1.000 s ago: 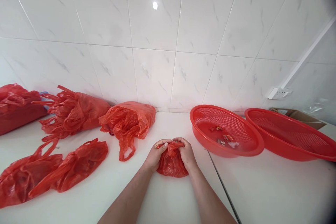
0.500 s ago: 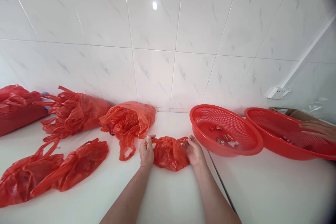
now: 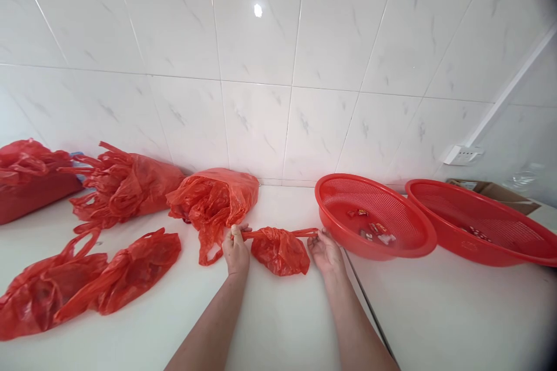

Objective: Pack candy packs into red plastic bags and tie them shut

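A small filled red plastic bag lies on the white table, its two handles stretched out sideways. My left hand is closed, pinching the left handle between thumb and fingers. On the other side my right hand grips the end of the right handle. The bag's top looks bunched and crossed over in the middle. Just behind my left hand, an opened pile of red plastic bags rests against the tiled wall, with one loose handle hanging forward. What the held bag contains cannot be made out.
Two red plastic baskets stand at the right, with a few small wrapped pieces inside. More red bags lie along the wall, and two filled bags at front left. A cardboard box and a wall socket are far right.
My hands have moved apart, pulling the bag's handles longer and tauter, and the bunched top looks tighter. Another person's hand has left the far-right basket.
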